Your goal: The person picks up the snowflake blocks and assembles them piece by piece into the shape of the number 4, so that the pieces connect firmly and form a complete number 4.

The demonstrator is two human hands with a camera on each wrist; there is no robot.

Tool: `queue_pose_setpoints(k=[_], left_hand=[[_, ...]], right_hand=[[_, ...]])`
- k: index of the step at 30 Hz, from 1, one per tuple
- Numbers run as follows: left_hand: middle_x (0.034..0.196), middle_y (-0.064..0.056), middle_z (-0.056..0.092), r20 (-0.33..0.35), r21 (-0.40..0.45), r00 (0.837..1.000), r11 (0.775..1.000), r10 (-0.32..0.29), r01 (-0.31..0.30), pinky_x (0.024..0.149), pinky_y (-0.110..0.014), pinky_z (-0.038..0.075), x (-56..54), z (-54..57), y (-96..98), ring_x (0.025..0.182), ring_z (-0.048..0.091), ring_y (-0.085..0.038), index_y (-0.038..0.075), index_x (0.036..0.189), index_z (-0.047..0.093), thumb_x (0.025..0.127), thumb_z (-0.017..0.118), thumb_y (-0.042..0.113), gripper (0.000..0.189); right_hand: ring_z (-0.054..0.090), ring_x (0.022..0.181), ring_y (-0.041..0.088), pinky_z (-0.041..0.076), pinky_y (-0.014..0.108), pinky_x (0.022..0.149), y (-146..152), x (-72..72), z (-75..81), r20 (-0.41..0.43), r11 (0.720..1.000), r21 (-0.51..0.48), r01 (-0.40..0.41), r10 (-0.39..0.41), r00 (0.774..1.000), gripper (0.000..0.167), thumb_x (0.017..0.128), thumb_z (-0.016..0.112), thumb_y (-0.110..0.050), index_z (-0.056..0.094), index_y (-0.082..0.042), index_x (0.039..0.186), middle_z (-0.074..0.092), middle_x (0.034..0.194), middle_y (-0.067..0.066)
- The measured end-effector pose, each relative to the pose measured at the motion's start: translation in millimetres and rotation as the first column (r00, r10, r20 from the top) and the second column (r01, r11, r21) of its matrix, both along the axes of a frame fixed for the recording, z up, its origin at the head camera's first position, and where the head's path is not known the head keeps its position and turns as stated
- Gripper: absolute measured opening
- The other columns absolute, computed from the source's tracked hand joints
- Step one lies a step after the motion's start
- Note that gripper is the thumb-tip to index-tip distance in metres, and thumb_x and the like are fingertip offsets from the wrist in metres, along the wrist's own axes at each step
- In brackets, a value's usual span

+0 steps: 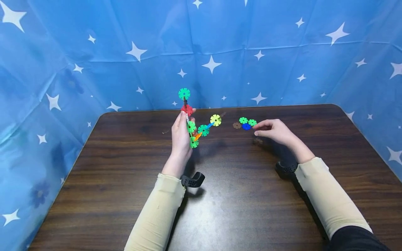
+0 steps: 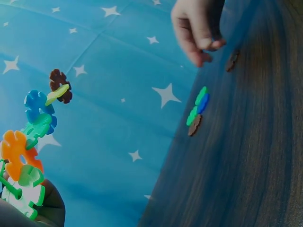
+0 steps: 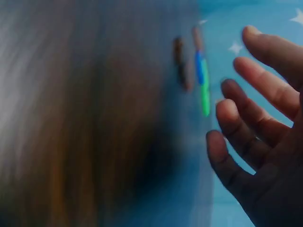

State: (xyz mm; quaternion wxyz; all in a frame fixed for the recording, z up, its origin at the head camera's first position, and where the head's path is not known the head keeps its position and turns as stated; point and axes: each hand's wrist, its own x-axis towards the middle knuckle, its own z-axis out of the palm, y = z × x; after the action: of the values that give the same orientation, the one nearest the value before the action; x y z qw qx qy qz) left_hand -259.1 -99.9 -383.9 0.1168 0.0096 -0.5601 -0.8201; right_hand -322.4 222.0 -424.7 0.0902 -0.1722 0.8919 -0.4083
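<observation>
My left hand (image 1: pixel 181 134) grips a chain of notched plastic disc connectors, raised over the table. Its upper end carries a green disc (image 1: pixel 184 93) above a dark one and a red disc (image 1: pixel 187 110). From the lower end an arm of discs branches right: an orange disc (image 2: pixel 20 153), then green, blue, a yellow disc (image 1: pixel 215 120) and a brown disc (image 2: pixel 60 85). Fingers hide part of the chain. My right hand (image 1: pixel 276 131) hovers above the table with thumb and fingers apart, nothing between them. Beside it lie two green discs and a blue disc (image 1: pixel 246 126).
A loose brown disc (image 1: pixel 237 125) lies left of the blue one, and another brown disc (image 1: pixel 258 141) lies below the right hand. The dark wooden table (image 1: pixel 238 195) ends at a blue curtain (image 1: pixel 163 31) with white stars.
</observation>
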Motion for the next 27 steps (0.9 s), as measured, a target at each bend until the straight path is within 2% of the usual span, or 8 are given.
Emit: queue_pose_setpoints(k=[5, 11, 15, 21, 27], left_hand=[[0.081, -0.003, 0.046, 0.004, 0.005, 1.000, 1.000, 0.002, -0.002, 0.053, -0.021, 0.037, 1.0, -1.7, 0.0, 0.059, 0.039, -0.012, 0.000, 0.124, 0.061, 0.105, 0.039, 0.039, 0.048], [0.078, 0.001, 0.047, 0.005, 0.006, 1.000, 1.000, -0.007, 0.006, 0.050, -0.020, 0.037, -0.7, -3.2, 1.7, 0.055, 0.038, -0.012, 0.003, 0.121, 0.063, 0.105, 0.039, 0.039, 0.047], [0.076, 0.001, 0.046, 0.001, 0.009, 1.000, 1.000, -0.002, 0.002, 0.051, -0.020, 0.037, -1.1, -3.8, 2.6, 0.056, 0.039, -0.012, 0.004, 0.118, 0.064, 0.105, 0.039, 0.038, 0.044], [0.074, 0.001, 0.045, -0.003, -0.009, 1.000, 1.000, -0.003, 0.003, 0.052, -0.020, 0.037, -0.7, -2.7, 2.4, 0.057, 0.039, -0.013, 0.000, 0.122, 0.061, 0.105, 0.039, 0.039, 0.048], [0.076, 0.000, 0.045, -0.006, -0.021, 1.000, 1.000, -0.005, 0.005, 0.053, -0.021, 0.035, -0.7, -3.0, 0.8, 0.059, 0.039, -0.015, -0.001, 0.126, 0.059, 0.105, 0.039, 0.039, 0.050]], right_hand=[[0.056, 0.082, 0.023, 0.044, 0.036, 0.066, 12.4, 1.8, -6.5, 0.021, 0.983, 0.166, -0.075, 0.072, 0.997, 0.036, 0.088, 0.073, -0.021, 0.067, -0.005, 0.119, 0.065, 0.106, 0.012], [0.050, 0.078, 0.023, 0.039, 0.036, 0.064, 15.6, 1.7, -12.1, -0.021, 0.960, 0.256, -0.116, 0.125, 0.992, 0.041, 0.084, 0.077, -0.018, 0.066, -0.006, 0.121, 0.060, 0.096, 0.010], [0.052, 0.085, 0.023, 0.042, 0.038, 0.070, 15.7, 2.3, -13.0, -0.043, 0.954, 0.273, -0.125, 0.142, 0.989, 0.039, 0.083, 0.077, -0.017, 0.067, -0.007, 0.120, 0.060, 0.099, 0.008], [0.056, 0.088, 0.024, 0.046, 0.042, 0.075, 12.1, 1.7, -11.4, -0.064, 0.953, 0.262, -0.149, 0.171, 0.983, 0.025, 0.082, 0.077, -0.014, 0.071, -0.007, 0.105, 0.062, 0.098, 0.007], [0.055, 0.081, 0.022, 0.045, 0.039, 0.071, 4.4, -0.7, -9.9, -0.018, 0.953, 0.255, -0.162, 0.172, 0.985, 0.022, 0.080, 0.078, -0.012, 0.065, -0.006, 0.097, 0.061, 0.091, 0.006]])
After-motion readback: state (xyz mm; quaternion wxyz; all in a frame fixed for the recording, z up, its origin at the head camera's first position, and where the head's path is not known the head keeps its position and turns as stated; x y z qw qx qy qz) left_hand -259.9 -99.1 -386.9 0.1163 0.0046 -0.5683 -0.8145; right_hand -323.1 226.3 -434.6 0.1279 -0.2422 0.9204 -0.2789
